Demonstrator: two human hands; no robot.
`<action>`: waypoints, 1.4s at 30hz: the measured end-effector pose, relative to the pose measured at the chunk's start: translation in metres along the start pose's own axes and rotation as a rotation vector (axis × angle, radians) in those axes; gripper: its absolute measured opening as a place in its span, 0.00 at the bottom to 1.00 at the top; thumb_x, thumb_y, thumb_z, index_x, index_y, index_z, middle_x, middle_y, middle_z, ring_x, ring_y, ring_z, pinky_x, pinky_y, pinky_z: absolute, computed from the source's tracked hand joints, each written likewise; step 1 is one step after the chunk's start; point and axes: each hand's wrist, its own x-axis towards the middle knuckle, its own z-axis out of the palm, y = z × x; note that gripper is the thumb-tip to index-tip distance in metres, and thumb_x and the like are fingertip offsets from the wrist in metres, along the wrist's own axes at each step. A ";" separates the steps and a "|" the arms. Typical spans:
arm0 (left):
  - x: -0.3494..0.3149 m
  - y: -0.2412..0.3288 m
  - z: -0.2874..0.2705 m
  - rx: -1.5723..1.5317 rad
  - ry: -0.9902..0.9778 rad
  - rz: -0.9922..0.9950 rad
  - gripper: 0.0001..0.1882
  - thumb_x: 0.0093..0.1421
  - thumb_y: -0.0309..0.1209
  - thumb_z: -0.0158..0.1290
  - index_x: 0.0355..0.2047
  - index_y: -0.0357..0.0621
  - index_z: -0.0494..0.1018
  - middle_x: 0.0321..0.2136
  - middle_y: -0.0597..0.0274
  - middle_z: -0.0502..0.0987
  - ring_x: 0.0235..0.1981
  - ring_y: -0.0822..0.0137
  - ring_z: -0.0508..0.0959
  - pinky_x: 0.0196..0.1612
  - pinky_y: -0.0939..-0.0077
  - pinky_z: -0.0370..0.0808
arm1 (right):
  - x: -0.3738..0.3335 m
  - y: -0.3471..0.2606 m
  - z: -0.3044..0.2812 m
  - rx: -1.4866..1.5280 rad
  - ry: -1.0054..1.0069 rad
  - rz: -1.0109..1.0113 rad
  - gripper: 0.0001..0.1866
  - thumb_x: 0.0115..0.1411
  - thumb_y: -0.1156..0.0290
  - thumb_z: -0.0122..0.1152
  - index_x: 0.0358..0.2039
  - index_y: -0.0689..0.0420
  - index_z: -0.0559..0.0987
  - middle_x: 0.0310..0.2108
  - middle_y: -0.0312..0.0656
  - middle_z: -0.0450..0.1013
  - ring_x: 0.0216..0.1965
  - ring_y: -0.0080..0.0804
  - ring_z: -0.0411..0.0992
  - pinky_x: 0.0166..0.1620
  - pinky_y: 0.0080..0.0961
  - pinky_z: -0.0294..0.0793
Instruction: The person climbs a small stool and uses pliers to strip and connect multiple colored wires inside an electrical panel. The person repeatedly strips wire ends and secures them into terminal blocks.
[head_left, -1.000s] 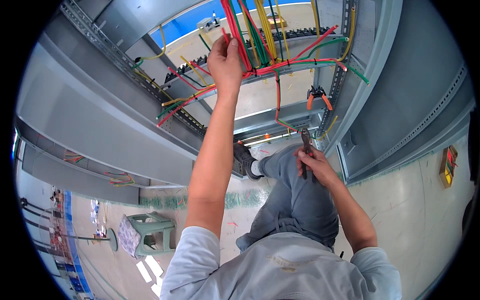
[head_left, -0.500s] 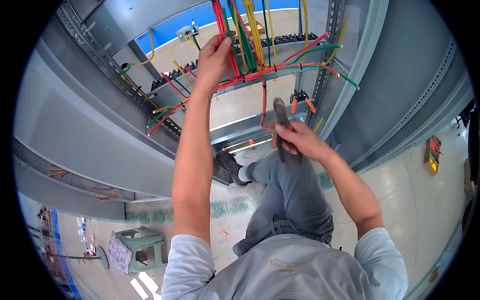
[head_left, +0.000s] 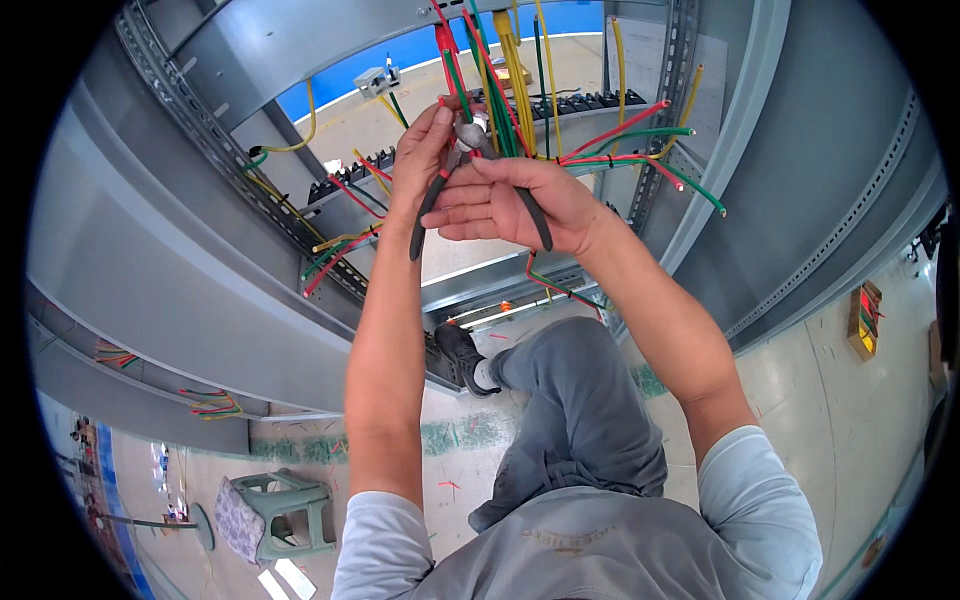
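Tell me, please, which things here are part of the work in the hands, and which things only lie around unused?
In use:
- cutting pliers with dark handles, in the right hand
- bundle of red, green and yellow wires, touched by the left hand
- grey metal cabinet frame that carries the wires

Lying about:
- green plastic stool on the floor
- loose wire offcuts on a lower rail
- yellow box at the far right

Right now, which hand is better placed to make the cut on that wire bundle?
Right, probably. The right hand already grips the cutters, their head up at the bundled wires. The left hand pinches the wires beside the cutter head, steadying them.
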 end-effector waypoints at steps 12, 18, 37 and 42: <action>0.006 -0.014 -0.005 0.004 0.017 0.019 0.20 0.71 0.29 0.50 0.61 0.37 0.71 0.45 0.55 0.80 0.44 0.68 0.81 0.46 0.78 0.81 | 0.010 -0.020 -0.013 0.013 -0.062 0.016 0.28 0.75 0.61 0.41 0.62 0.74 0.67 0.60 0.67 0.68 0.64 0.61 0.66 0.69 0.52 0.63; -0.002 0.000 0.005 -0.176 -0.026 -0.062 0.17 0.70 0.25 0.50 0.58 0.37 0.73 0.44 0.55 0.80 0.40 0.68 0.83 0.42 0.78 0.84 | 0.014 -0.025 -0.008 0.049 -0.072 0.038 0.28 0.75 0.60 0.42 0.61 0.74 0.68 0.60 0.66 0.68 0.64 0.62 0.66 0.67 0.56 0.64; -0.007 -0.008 -0.003 0.036 0.047 -0.058 0.15 0.72 0.30 0.50 0.56 0.40 0.73 0.46 0.58 0.81 0.44 0.66 0.83 0.46 0.75 0.83 | 0.003 -0.037 -0.019 -0.033 -0.088 0.068 0.31 0.76 0.55 0.39 0.64 0.72 0.65 0.61 0.62 0.68 0.65 0.61 0.66 0.60 0.64 0.70; -0.010 -0.006 0.001 0.029 0.039 -0.042 0.17 0.72 0.34 0.51 0.57 0.39 0.72 0.46 0.60 0.81 0.42 0.70 0.82 0.46 0.76 0.82 | 0.004 -0.037 -0.020 -0.034 -0.068 0.065 0.29 0.76 0.55 0.40 0.63 0.69 0.67 0.60 0.60 0.70 0.63 0.58 0.68 0.59 0.62 0.72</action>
